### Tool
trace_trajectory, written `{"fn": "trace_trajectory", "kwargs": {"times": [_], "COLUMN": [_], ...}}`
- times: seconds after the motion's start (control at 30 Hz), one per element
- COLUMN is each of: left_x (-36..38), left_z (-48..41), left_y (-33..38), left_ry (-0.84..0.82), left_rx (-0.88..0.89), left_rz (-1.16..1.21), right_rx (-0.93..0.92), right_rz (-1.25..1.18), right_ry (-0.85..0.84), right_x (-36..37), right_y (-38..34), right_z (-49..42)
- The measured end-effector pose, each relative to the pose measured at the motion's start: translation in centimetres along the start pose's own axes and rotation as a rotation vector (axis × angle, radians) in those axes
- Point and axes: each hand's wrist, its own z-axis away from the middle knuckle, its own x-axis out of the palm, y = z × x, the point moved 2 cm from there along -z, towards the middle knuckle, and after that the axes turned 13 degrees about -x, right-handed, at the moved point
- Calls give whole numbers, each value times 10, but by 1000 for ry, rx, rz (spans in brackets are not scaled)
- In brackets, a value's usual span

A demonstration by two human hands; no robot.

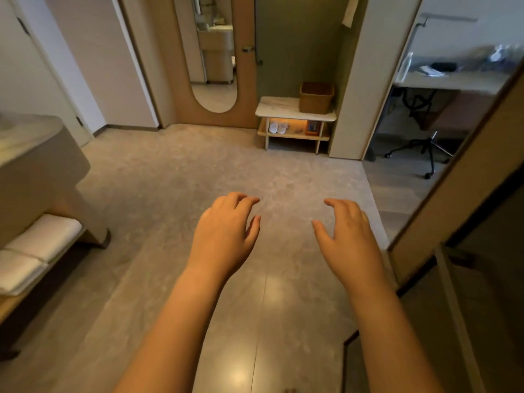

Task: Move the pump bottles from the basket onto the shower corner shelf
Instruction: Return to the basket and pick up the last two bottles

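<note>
A brown woven basket [316, 97] stands on the right end of a small marble-topped bench [276, 107] against the far wall. Its contents are hidden from here; no pump bottles show. No shower shelf is in view. My left hand [226, 231] and my right hand [347, 236] are stretched out in front of me above the grey tiled floor, palms down, fingers loosely curled, holding nothing. Both hands are far short of the basket.
A wooden door with an oval mirror [215, 52] stands left of the bench. A vanity counter [34, 154] with folded white towels [34, 251] is at the left. At the right, a doorway opens to a desk and office chair [425, 143]. Slippers [278, 127] lie under the bench.
</note>
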Motion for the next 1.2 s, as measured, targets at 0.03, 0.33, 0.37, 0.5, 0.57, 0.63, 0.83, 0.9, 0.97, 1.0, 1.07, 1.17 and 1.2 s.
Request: {"fn": "trace_trajectory", "kwargs": {"times": [0.03,0.33,0.37,0.5,0.57,0.63,0.83,0.9,0.97,1.0,1.07,1.17,1.2], "left_x": [6,61,68,100,120,143,211,227,241,248,263,283,287], "left_z": [-19,-142,-154,-206,-235,-268,-392,-436,-476,-496,-528,-571,-581], "left_y": [7,37,38,42,44,45,47,48,51,55,63,76,79], "left_ry": [5,22,15,-4,-15,-27,-68,-66,-41,-33,-35,-64,-65], "left_rx": [-1,-33,-38,-48,-45,-39,-20,-22,-10,3,20,49,55], "left_rz": [-8,-33,-35,-27,-17,-2,66,83,90,93,94,88,89], "right_rx": [12,25,23,11,22,31,14,18,33,46,75,97,96], "right_rz": [-8,-61,-71,-94,-90,-72,21,60,76,77,62,41,39], "right_ry": [-4,-64,-67,-58,-62,-69,-92,-100,-92,-78,-49,-29,-26], "right_x": [0,26,30,45,54,65,95,100,104,106,112,120,122], "right_y": [12,93,99,128,146,164,212,225,240,248,263,286,292], "right_z": [-19,-149,-160,-207,-232,-258,-367,-407,-443,-460,-487,-521,-531]}}
